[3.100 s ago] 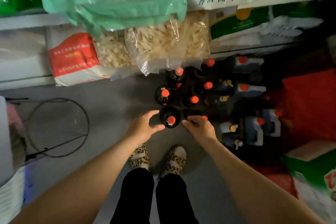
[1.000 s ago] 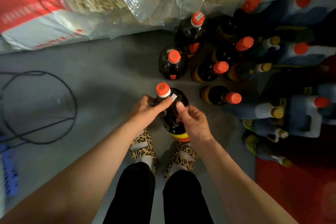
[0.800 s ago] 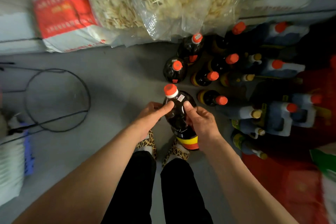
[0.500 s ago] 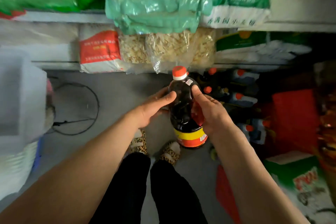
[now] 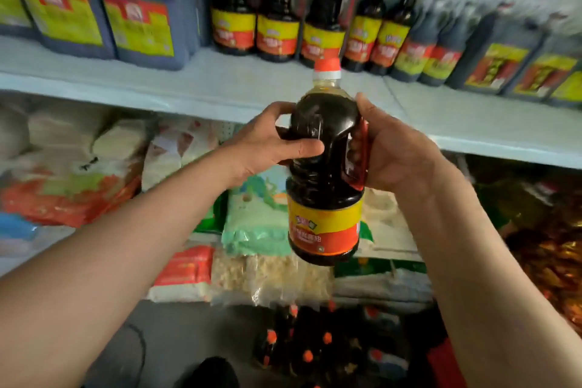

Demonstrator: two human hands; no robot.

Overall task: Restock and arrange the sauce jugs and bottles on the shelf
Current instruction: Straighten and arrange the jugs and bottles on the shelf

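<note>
I hold a dark sauce bottle point(image 5: 324, 173) with an orange cap and a yellow-and-red label upright in mid-air, just in front of the pale blue shelf point(image 5: 220, 85). My left hand point(image 5: 267, 145) grips its upper body from the left. My right hand point(image 5: 390, 151) grips its right side at the red handle. On the shelf stand matching dark bottles point(image 5: 277, 9), blue jugs point(image 5: 138, 9) at the left and slimmer bottles point(image 5: 387, 28) to the right.
Below the shelf lie bags of dry goods point(image 5: 258, 224) and white sacks point(image 5: 78, 148). More orange-capped bottles point(image 5: 308, 343) stand on the grey floor at the bottom. Red and gold packaging point(image 5: 548, 249) fills the right.
Both hands lifted the bottle from the floor cluster up to shelf height. My view rose from the floor to the shelf of jugs and bottles.
</note>
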